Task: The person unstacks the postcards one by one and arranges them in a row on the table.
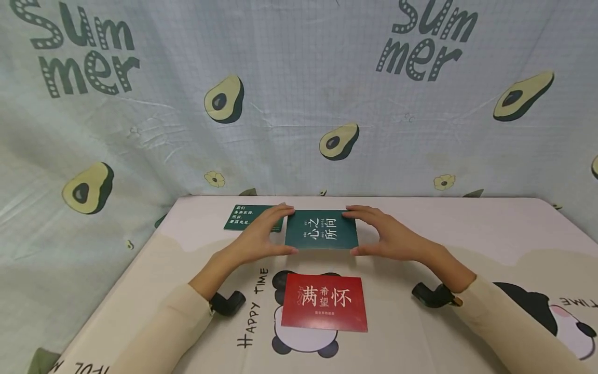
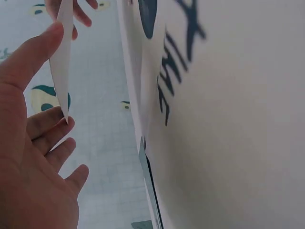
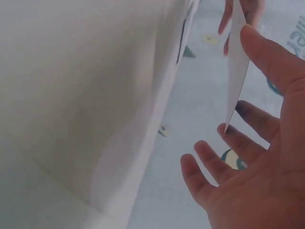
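Observation:
A dark green card with white Chinese characters is held raised over the table by both hands. My left hand grips its left end, thumb at the near corner and fingers at the far one. The right end is gripped the same way by my right hand. Seen from the left wrist, the card's pale underside appears almost edge-on between thumb and fingertips. In the right wrist view its white back also shows. A red card with white characters lies nearer, over a printed panda.
Another green card lies at the table's back left, partly covered by my left hand in the head view. The table has a pale printed cloth. Behind its far edge hangs a curtain with avocado prints.

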Motion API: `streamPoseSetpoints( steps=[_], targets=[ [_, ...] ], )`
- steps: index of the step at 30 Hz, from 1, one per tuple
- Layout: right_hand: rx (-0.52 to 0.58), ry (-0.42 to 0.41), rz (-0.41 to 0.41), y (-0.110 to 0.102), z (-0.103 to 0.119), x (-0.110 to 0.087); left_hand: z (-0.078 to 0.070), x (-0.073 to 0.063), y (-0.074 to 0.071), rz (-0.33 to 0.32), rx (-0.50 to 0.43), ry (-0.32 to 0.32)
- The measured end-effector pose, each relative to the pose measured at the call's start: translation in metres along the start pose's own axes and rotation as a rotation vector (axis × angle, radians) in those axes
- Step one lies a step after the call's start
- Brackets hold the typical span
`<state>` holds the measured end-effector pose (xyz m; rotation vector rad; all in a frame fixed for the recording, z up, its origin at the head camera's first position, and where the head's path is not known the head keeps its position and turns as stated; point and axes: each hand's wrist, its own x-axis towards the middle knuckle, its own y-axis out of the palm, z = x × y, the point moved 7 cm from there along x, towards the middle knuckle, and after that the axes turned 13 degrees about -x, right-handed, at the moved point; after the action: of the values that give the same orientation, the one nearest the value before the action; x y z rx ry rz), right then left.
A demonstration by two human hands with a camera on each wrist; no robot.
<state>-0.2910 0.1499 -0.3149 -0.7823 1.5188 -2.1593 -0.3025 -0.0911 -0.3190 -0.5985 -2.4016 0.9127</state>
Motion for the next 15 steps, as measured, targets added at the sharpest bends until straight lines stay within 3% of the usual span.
streamPoseSetpoints(
  steps=[9,15],
  targets=[
    [0.006,0.008,0.025,0.01,-0.022,0.02,0.02,0.021,0.0,0.043,0.016,-0.1],
    [0.025,0.025,0.054,0.015,-0.03,0.033,0.035,0.032,0.003,0.078,0.046,-0.126]
  ],
)
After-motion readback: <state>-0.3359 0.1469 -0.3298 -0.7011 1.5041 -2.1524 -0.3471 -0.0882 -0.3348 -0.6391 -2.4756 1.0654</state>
